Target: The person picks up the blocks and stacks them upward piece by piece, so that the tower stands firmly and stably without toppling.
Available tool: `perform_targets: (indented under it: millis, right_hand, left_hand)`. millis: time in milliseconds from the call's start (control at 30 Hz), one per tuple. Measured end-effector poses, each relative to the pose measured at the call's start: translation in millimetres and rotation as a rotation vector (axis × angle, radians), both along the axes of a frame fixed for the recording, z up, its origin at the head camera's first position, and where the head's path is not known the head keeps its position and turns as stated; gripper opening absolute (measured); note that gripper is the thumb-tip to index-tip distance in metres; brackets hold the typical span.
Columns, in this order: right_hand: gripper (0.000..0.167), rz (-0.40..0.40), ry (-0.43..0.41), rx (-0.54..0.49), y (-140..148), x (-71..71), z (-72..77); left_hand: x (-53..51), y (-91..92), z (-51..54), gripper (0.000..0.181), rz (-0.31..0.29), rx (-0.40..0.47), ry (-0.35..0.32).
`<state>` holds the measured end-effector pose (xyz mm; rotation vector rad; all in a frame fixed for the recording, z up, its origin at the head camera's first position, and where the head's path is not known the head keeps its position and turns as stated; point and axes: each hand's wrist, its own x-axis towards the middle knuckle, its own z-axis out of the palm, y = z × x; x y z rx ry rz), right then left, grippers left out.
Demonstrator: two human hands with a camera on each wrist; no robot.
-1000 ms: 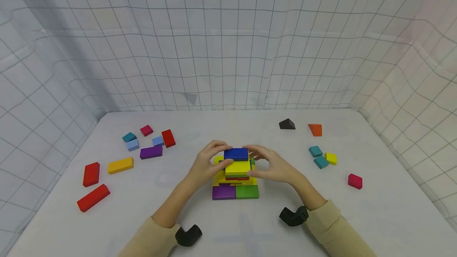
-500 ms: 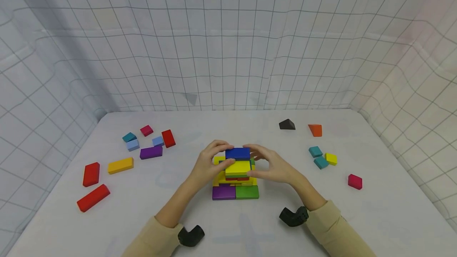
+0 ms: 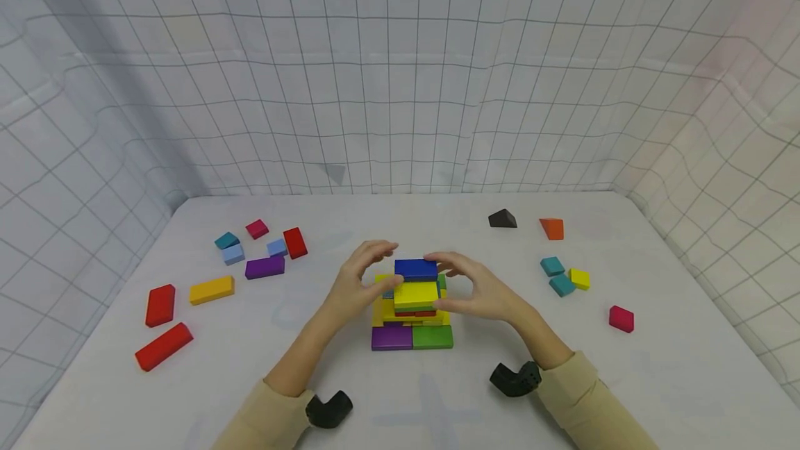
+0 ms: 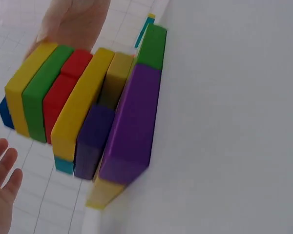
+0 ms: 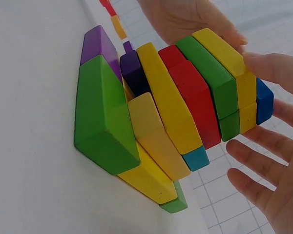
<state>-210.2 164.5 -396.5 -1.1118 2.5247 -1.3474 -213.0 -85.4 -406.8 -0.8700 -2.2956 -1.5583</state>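
Note:
A layered stack of coloured blocks stands mid-table, with purple (image 3: 392,338) and green (image 3: 432,337) blocks at its front base. Near the top lies a yellow block (image 3: 415,294); a blue block (image 3: 415,269) sits highest, towards the back. My left hand (image 3: 351,292) is at the stack's left side, fingers spread and apart from it in the left wrist view. On the other side is my right hand (image 3: 478,290). Its thumb (image 5: 273,68) is against the yellow layer's edge, while its loosely extended fingers lie beside the upper layers; whether they all touch cannot be told.
On the left lie red blocks (image 3: 164,346), an orange-yellow block (image 3: 212,290), a purple block (image 3: 265,267) and several small ones. To the right are teal blocks (image 3: 562,285), a yellow cube (image 3: 579,278), a crimson block (image 3: 621,319), an orange wedge (image 3: 553,228) and a black wedge (image 3: 503,219).
The blue block shifted slightly right at first with my left fingers at its corner. My left hand has since drawn back leftward off it. My right hand has barely moved.

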Motion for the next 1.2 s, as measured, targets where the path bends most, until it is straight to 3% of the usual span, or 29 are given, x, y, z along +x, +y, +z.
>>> perform_targets:
  millis: [133, 233, 367, 500, 667, 833, 1033, 1200]
  right_hand:
    - [0.062, -0.006, 0.006, 0.002, 0, 0.1, -1.1]
    - [0.062, -0.005, 0.013, -0.002, 0, 0.3, -1.6]
    - [0.061, -0.007, 0.013, 0.001, 1, 0.3, -2.7]
    - [0.06, -0.009, 0.004, 0.003, 1, -0.2, -3.6]
    - [0.06, -0.006, 0.006, 0.001, 0, -0.8, -3.5]
    - [0.06, -0.007, 0.0, 0.005, 0, -1.1, -3.4]
    - [0.06, -0.01, 0.0, 0.007, 1, -1.9, -3.0]
    - [0.06, -0.013, -0.014, 0.008, 1, -1.4, -3.1]
  left_hand:
    - [-21.4, -39.8, -12.5, 0.04, 0.199, -0.074, 0.004]
    - [-36.2, -75.4, -21.7, 0.043, 0.352, -0.19, -0.05]
    - [-48.5, -110.7, -34.2, 0.049, 0.47, -0.377, -0.139]
    - [-50.1, -121.3, -40.5, 0.056, 0.559, -0.507, -0.177]
    - [-51.6, -117.1, -46.0, 0.054, 0.659, -0.591, -0.096]
    - [-52.2, -115.1, -49.9, 0.039, 0.68, -0.564, 0.007]
    - [-51.1, -115.6, -51.2, 0.031, 0.566, -0.501, 0.06]
    - [-50.3, -115.6, -52.7, 0.031, 0.492, -0.508, 0.078]
